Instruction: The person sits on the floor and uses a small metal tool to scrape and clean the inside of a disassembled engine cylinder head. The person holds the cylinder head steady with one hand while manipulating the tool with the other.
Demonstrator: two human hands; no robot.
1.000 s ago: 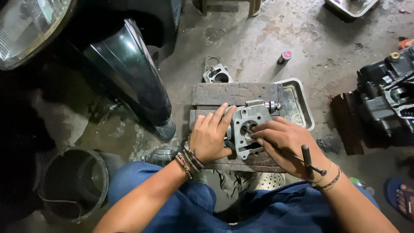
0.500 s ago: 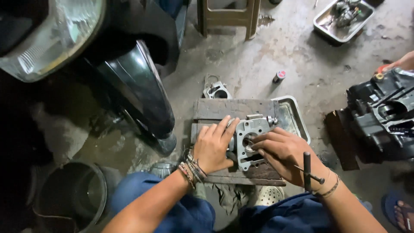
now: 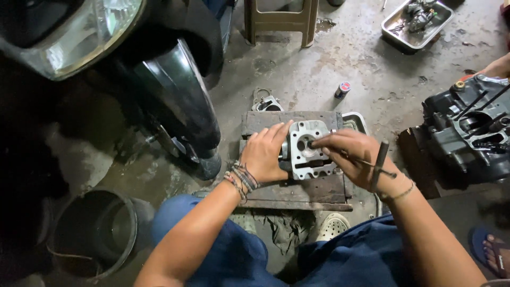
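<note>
A grey metal engine cylinder head [image 3: 306,151] stands on a dark wooden board [image 3: 297,188] on the concrete floor. My left hand [image 3: 264,154] presses flat against the head's left side, steadying it. My right hand [image 3: 357,159] grips a thin T-handled tool [image 3: 378,166]. The tool's tip reaches into a round hole near the top of the head. Beaded bracelets circle my left wrist, and a thin one my right.
A motorcycle's front wheel, fender [image 3: 178,101] and headlight [image 3: 79,32] fill the left. A black bucket [image 3: 95,231] sits lower left, an engine block [image 3: 467,138] at the right. A stool [image 3: 280,18], a parts tray [image 3: 417,21], a small can [image 3: 342,89] and a metal tray [image 3: 357,121] lie beyond.
The view tilted up, showing more floor, stool and tray. My right hand shifted the tool's tip to the upper hole of the head. My left hand stayed on it.
</note>
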